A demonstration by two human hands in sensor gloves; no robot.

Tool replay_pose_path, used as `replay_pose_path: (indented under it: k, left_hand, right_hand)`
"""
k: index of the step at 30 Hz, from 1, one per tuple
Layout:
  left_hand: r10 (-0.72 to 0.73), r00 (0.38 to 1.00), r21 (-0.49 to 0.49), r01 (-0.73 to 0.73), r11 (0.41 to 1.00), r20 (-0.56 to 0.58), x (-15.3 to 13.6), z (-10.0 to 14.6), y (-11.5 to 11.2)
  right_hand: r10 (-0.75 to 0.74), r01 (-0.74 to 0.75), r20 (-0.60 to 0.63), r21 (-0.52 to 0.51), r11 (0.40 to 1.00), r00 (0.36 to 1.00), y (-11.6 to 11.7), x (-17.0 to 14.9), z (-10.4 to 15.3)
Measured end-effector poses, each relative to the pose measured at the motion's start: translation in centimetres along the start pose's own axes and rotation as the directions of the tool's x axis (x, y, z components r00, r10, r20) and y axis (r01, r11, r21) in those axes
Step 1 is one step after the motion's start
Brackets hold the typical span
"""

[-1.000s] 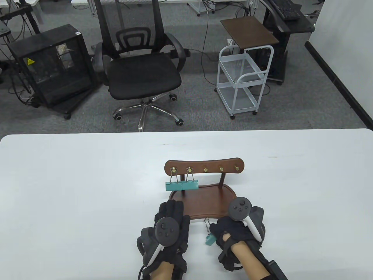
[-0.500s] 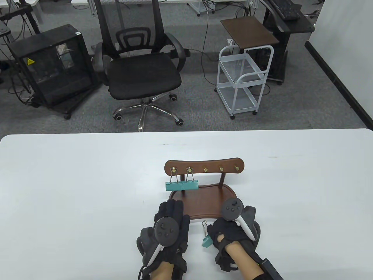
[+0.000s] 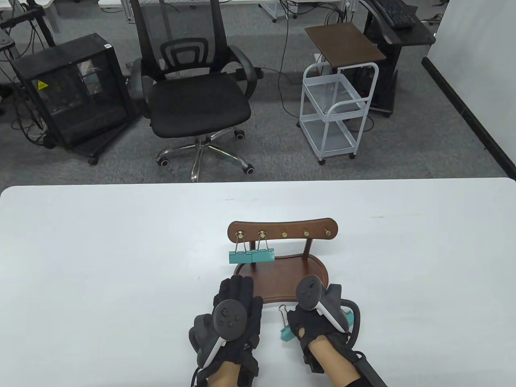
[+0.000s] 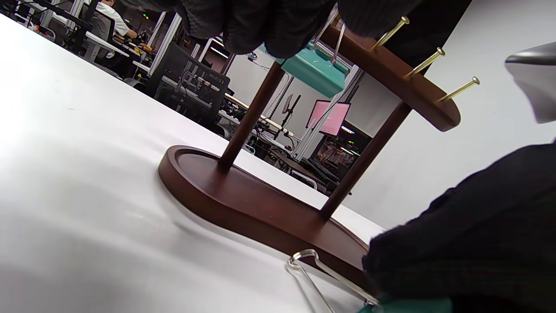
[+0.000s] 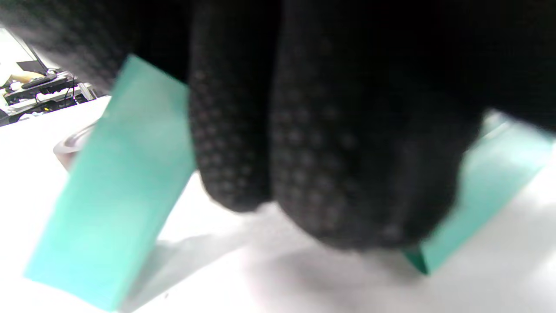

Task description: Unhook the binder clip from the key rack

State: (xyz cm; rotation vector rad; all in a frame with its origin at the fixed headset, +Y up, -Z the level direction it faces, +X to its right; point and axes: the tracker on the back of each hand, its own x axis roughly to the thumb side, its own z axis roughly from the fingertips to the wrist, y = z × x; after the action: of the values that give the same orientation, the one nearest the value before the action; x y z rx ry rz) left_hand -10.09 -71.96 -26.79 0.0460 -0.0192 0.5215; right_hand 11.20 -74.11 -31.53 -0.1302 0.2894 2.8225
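Note:
The wooden key rack (image 3: pixel 282 229) stands mid-table on its base (image 3: pixel 282 278). Two teal binder clips (image 3: pixel 240 256) (image 3: pixel 264 255) hang from its two leftmost hooks; the other hooks (image 3: pixel 306 233) are bare. My right hand (image 3: pixel 310 322) is low at the table in front of the base and grips a third teal binder clip (image 3: pixel 286 333), whose wire handle (image 3: pixel 283 310) points toward the rack. The right wrist view shows that clip (image 5: pixel 117 187) tilted beside my fingers (image 5: pixel 330 165). My left hand (image 3: pixel 236 292) rests flat, fingers spread, touching the base's left front edge.
Another teal clip (image 3: pixel 351 318) lies on the table just right of my right hand, partly hidden; it also shows in the right wrist view (image 5: pixel 491 174). The white table (image 3: pixel 100 262) spreads around the rack. An office chair (image 3: pixel 193 92) and cart (image 3: pixel 334 109) stand beyond the far edge.
My right hand has moved left and lowered the held clip to the table. A teal clip to its right has come into view. The left hand and rack have not moved.

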Motion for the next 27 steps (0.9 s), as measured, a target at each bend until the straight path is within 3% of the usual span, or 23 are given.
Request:
replay_pose_path:
  k: [17, 27]
  left_hand:
    - [-0.009, 1.0, -0.002, 0.009, 1.0, -0.001, 0.0, 0.0, 0.0]
    - [-0.022, 1.0, -0.012, 0.022, 1.0, 0.012, 0.1, 0.1, 0.0]
  right_hand:
    - [-0.118, 0.118, -0.032, 0.011, 0.993, 0.993, -0.9, -1.3, 0.4]
    - [-0.191, 0.201, 0.072, -0.182, 0.963, 0.979, -4.7, -1.7, 1.7]
